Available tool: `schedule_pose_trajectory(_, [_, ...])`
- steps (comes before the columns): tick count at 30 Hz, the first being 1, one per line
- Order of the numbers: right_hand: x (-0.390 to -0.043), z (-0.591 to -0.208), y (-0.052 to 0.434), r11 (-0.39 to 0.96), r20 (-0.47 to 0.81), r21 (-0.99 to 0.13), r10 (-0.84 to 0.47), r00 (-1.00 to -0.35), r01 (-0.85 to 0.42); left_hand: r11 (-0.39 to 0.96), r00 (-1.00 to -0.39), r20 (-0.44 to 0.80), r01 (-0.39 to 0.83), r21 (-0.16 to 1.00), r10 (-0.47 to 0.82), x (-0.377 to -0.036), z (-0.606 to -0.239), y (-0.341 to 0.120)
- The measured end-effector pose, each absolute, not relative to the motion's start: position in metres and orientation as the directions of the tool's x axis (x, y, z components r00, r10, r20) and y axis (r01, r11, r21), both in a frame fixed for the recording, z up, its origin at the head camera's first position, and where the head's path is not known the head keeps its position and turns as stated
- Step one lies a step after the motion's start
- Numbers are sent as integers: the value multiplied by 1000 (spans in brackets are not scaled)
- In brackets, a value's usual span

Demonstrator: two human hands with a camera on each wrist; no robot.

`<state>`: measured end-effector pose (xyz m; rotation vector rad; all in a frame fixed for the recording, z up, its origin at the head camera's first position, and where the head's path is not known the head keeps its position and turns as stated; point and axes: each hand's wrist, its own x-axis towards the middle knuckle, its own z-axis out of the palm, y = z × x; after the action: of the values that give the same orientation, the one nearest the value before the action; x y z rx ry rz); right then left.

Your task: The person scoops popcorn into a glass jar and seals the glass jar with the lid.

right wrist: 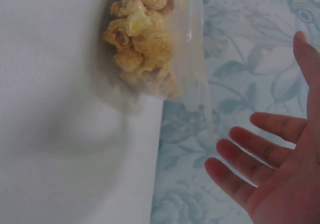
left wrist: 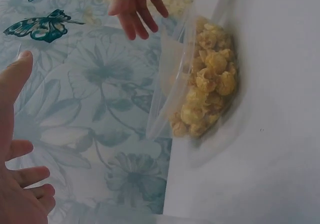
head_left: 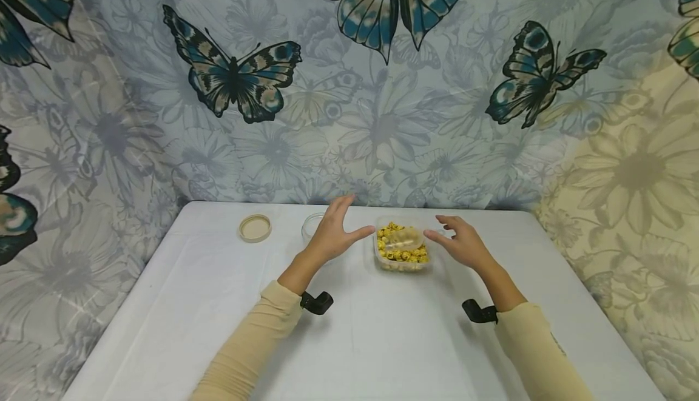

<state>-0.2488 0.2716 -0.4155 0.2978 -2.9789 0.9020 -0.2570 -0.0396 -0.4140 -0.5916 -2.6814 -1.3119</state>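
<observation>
Here the popcorn tub (head_left: 401, 247) sits untouched between left hand (head_left: 331, 234) and right hand (head_left: 462, 242).

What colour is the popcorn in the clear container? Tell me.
Yellow. The popcorn fills the clear container; the right wrist view shows it best.

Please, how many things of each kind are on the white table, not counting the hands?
Clear tub of popcorn: 1
Clear jar, partly hidden behind the left hand: 1
Beige round lid: 1
Total: 3
</observation>
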Motion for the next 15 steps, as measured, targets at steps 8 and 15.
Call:
schedule_pose_trajectory(8, [-252, -419, 277, 818, 54, -555, -146, -988, -152, 532, -910, 249, 397, 748, 330, -258, -423, -22])
schedule_pose_trajectory(15, [-256, -426, 282, 813, 55, -569, -113, -992, -124, 534, -913, 219, 382, 754, 344, -258, -432, -13])
